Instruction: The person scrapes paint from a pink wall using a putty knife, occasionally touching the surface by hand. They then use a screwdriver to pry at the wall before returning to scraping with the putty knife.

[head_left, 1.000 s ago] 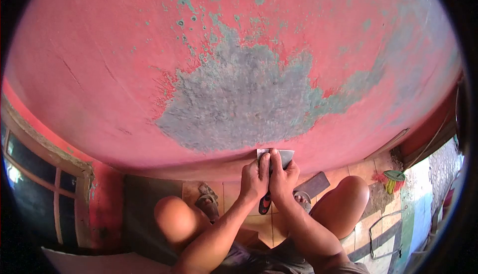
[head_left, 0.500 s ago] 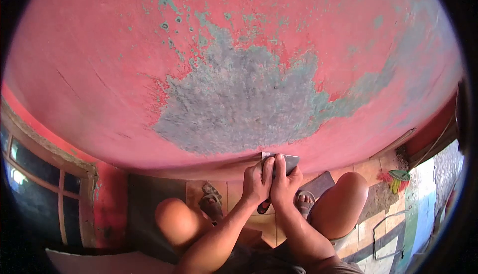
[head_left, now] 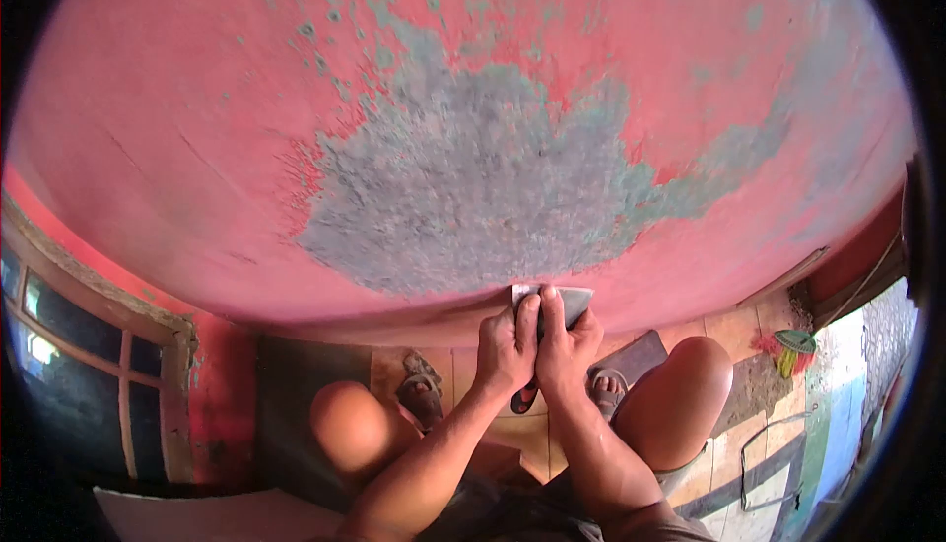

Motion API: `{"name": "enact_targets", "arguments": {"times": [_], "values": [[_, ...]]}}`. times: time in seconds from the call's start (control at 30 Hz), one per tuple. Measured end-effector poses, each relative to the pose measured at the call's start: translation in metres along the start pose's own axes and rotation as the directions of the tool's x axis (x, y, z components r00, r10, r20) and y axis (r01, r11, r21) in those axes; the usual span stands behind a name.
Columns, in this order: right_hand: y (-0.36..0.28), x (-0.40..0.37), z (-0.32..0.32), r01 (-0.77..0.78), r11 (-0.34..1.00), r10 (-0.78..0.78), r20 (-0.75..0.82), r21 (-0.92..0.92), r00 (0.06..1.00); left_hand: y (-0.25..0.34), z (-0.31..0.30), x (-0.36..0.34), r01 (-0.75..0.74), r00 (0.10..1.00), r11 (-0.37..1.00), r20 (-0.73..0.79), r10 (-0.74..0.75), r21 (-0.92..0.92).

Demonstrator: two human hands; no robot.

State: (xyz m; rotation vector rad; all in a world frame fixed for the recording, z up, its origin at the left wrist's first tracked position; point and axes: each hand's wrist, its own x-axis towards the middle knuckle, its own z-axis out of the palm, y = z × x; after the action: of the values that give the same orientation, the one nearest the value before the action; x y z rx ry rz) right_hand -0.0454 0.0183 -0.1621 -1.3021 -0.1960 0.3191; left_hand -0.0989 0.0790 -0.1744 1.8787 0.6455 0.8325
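Note:
Both my hands are wrapped round one scraper (head_left: 570, 302), a wide flat metal blade with a dark handle that shows below my palms. My left hand (head_left: 507, 347) grips it from the left, and my right hand (head_left: 569, 343) from the right, thumbs side by side behind the blade. The blade's edge is at the pink wall (head_left: 197, 148), at the bottom border of a large bare grey patch (head_left: 473, 187). Whether the edge touches the wall is hard to tell.
My bent knees and sandalled feet (head_left: 422, 394) flank my arms. A window frame (head_left: 177, 394) stands at the left. On the tiled floor at the right lie a broom (head_left: 791, 350) with green, red and yellow bristles and a thin dark wire (head_left: 746, 463).
My hands and the scraper have moved slightly up in view, while the wall patch also sits a little higher. The grip on the scraper is unchanged.

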Motion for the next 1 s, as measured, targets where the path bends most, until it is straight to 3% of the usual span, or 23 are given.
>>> {"name": "enact_targets", "arguments": {"times": [0.07,0.2,0.33,0.53,0.63,0.77,0.93,1.0], "values": [[0.004,-0.004,0.002,0.053,0.999,-0.053,-0.037,0.01,0.998,-0.002,-0.001,-0.003,-0.025,1.0,0.997,0.013,0.024,0.066],[0.002,-0.007,0.0,0.04,0.999,-0.04,-0.037,0.005,0.999,0.003,-0.001,-0.004,0.064,0.997,0.997,0.049,-0.063,-0.031],[0.003,-0.009,-0.001,0.002,1.0,-0.002,-0.034,0.021,0.999,0.003,-0.003,-0.006,0.039,0.998,0.997,0.057,-0.035,-0.072],[0.007,-0.006,0.002,0.097,0.995,-0.096,-0.037,0.037,0.995,-0.006,-0.004,-0.002,-0.029,0.996,0.999,0.081,0.026,0.028],[0.0,-0.006,-0.002,0.009,1.0,-0.009,-0.032,0.003,0.999,-0.003,0.0,-0.005,0.013,0.999,1.0,0.035,-0.013,0.012],[0.004,-0.008,-0.001,0.002,1.0,-0.002,-0.046,0.008,0.999,-0.005,-0.004,-0.004,0.046,0.997,0.999,0.068,-0.046,-0.003],[0.01,-0.004,-0.003,0.045,0.999,-0.045,-0.037,0.014,0.998,-0.005,0.004,-0.005,0.008,1.0,0.999,-0.018,-0.009,-0.037],[-0.004,-0.007,0.0,0.032,0.999,-0.03,-0.049,0.033,0.998,-0.001,-0.002,-0.003,0.015,0.999,1.0,0.04,-0.014,-0.012]]}}
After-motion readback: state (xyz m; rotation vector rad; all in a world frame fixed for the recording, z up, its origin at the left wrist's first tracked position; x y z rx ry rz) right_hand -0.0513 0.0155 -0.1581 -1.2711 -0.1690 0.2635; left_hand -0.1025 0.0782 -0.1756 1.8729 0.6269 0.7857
